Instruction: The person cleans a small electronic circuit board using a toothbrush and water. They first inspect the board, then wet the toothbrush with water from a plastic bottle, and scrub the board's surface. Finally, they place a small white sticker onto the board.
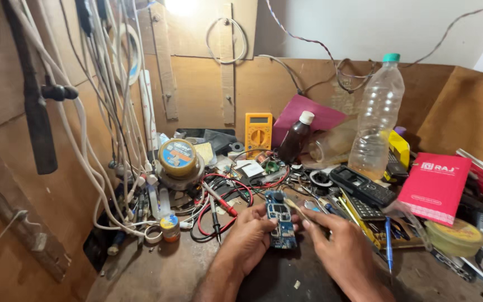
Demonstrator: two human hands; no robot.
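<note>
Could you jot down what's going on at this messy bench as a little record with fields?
Place: cluttered wooden workbench with board walls
Left hand: holds a blue circuit board upright
Right hand: fingers at the board's right edge, pinching a thin tool
Behind the hands: red and black probe leads, yellow multimeter, dark brown bottle, clear plastic bottle
Right side: pink booklet, blue pen
Left wall: hanging white cables

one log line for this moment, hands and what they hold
left hand: holds blue phone circuit board | right hand: thin metal tool at board | nearby: red and black probe leads, yellow multimeter
</note>
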